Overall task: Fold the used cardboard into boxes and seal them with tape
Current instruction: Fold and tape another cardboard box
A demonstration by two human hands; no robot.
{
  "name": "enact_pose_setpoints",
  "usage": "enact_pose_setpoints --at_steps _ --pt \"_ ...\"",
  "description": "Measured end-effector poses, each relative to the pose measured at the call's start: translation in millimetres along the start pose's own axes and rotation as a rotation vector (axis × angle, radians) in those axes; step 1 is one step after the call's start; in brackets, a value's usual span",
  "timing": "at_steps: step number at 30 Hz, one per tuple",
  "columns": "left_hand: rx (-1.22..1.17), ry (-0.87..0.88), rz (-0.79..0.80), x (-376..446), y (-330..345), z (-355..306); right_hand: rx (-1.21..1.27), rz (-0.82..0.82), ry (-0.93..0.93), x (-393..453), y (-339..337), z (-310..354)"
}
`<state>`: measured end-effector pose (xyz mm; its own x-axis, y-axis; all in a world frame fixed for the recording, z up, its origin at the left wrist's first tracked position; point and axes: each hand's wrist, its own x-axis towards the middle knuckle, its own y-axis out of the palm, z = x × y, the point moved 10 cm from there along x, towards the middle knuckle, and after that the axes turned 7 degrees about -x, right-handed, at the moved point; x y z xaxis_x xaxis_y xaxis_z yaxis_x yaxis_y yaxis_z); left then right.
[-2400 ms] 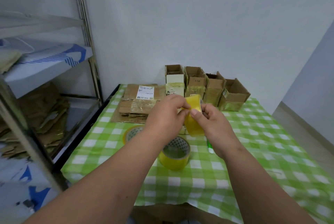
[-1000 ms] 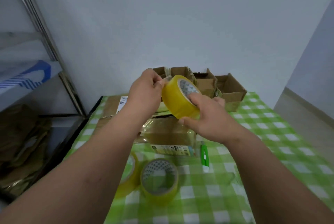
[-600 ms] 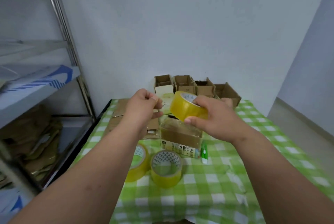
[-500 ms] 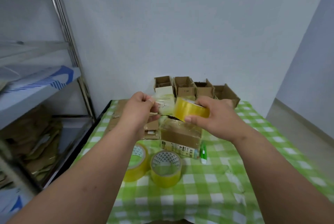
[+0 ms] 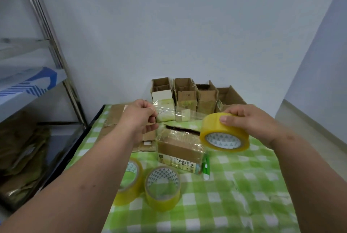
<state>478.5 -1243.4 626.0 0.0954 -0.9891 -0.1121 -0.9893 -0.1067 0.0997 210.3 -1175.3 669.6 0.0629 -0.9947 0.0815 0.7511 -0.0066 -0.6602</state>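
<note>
My right hand (image 5: 249,120) grips a yellow tape roll (image 5: 223,135) above the table. My left hand (image 5: 139,118) pinches the free end of the tape. A clear strip of tape (image 5: 178,113) stretches between the two hands. Below the strip sits a small folded cardboard box (image 5: 180,149) with a dark gap along its top. Flat cardboard pieces (image 5: 116,120) lie behind my left hand.
Two more yellow tape rolls (image 5: 162,187) (image 5: 129,182) lie near the front of the green checked tablecloth (image 5: 234,195). A green cutter (image 5: 206,168) lies beside the box. Several open boxes (image 5: 187,97) stand against the wall. A metal shelf (image 5: 28,92) stands at the left.
My hands have moved apart: the right hand carried the roll to the right and lower, and a long strip of tape has been drawn out between them.
</note>
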Motion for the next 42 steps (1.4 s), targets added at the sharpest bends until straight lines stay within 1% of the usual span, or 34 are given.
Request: enact_pose_setpoints --at_steps 8,12,15,19,26,31,33,35,39,40,42 --pt "0.023 -0.055 -0.035 25.9 -1.2 19.5 -0.113 0.067 0.103 23.2 0.7 -34.7" --pt "0.093 -0.075 -0.053 32.6 -8.7 32.6 -0.169 0.090 0.140 24.5 8.4 -49.8" --pt "0.107 -0.128 -0.048 33.0 -8.3 47.4 -0.235 0.093 0.178 24.7 9.9 -56.5" --pt "0.068 -0.214 -0.056 32.3 -10.9 65.4 -0.311 0.111 0.211 27.6 16.6 -59.2" --pt "0.066 -0.323 -0.078 39.1 -15.1 85.3 -0.353 0.153 0.281 34.7 26.3 -66.5" --pt "0.033 -0.352 -0.057 42.2 -10.2 90.2 -0.343 0.176 0.320 37.7 29.7 -73.2" --pt "0.038 -0.345 -0.058 41.3 -10.4 90.2 -0.346 0.186 0.319 38.2 31.4 -73.9" --pt "0.054 -0.287 -0.041 40.4 -9.3 84.2 -0.343 0.189 0.309 37.7 31.4 -73.3" --pt "0.078 -0.032 0.004 40.8 -1.1 49.6 -0.347 0.162 0.293 37.1 25.4 -70.6" --pt "0.055 -0.004 0.031 40.1 2.8 44.6 -0.354 0.163 0.293 37.1 25.2 -70.6" --pt "-0.012 -0.023 0.107 38.3 11.2 44.4 -0.379 0.177 0.298 35.7 26.9 -72.1"
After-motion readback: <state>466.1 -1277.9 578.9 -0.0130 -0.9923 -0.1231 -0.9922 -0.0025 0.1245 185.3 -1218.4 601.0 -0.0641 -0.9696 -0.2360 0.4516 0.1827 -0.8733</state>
